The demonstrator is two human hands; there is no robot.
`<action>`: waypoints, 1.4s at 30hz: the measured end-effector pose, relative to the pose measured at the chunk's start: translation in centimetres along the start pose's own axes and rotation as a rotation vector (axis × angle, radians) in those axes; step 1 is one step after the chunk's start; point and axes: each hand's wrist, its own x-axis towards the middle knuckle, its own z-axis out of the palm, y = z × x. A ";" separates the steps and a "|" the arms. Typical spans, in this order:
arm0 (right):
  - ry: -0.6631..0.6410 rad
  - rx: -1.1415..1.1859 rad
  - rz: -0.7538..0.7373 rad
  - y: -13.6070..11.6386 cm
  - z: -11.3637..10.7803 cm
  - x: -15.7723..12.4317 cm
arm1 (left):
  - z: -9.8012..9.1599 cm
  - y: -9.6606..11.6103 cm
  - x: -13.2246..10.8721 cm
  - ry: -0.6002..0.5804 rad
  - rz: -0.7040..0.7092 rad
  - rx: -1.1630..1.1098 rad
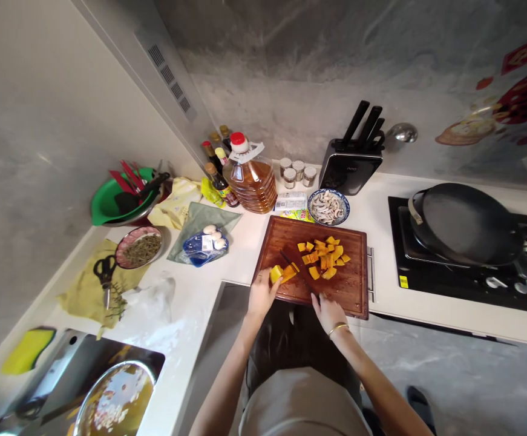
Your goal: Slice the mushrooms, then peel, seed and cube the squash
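Note:
My left hand (263,292) has its fingers closed on a piece of orange pumpkin (276,274) at the lower left of the wooden cutting board (274,233). Another pumpkin piece (289,272) lies just right of it. In my right hand (329,313) is a dark knife (297,266), its blade pointing up and left across the board beside the pumpkin. A heap of cut pumpkin chunks (325,257) rests on the board's right half.
A bowl of sliced mushrooms (329,207) touches the board's back edge. Behind stand an oil jug (250,178) and a knife block (351,166). A pan (467,224) sits right; scissors (104,272) and a sink (157,361) are left.

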 end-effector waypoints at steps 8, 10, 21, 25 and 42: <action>-0.079 -0.014 0.059 -0.9 -1.5 1.0 | 1.5 1.1 -0.4 -0.005 0.104 0.058; -0.087 -0.012 0.063 -1.9 -1.3 1.7 | 1.7 0.9 -0.8 -0.017 0.121 0.078; -0.003 0.165 0.053 -0.1 -0.4 5.4 | 1.7 -2.1 -4.2 0.113 -0.054 -0.018; 0.029 0.122 0.032 0.7 -1.2 3.9 | 2.2 -1.7 -3.7 0.095 -0.083 -0.061; -0.075 0.019 0.060 -1.9 -0.6 4.4 | 3.5 -1.8 -2.8 0.008 0.057 0.006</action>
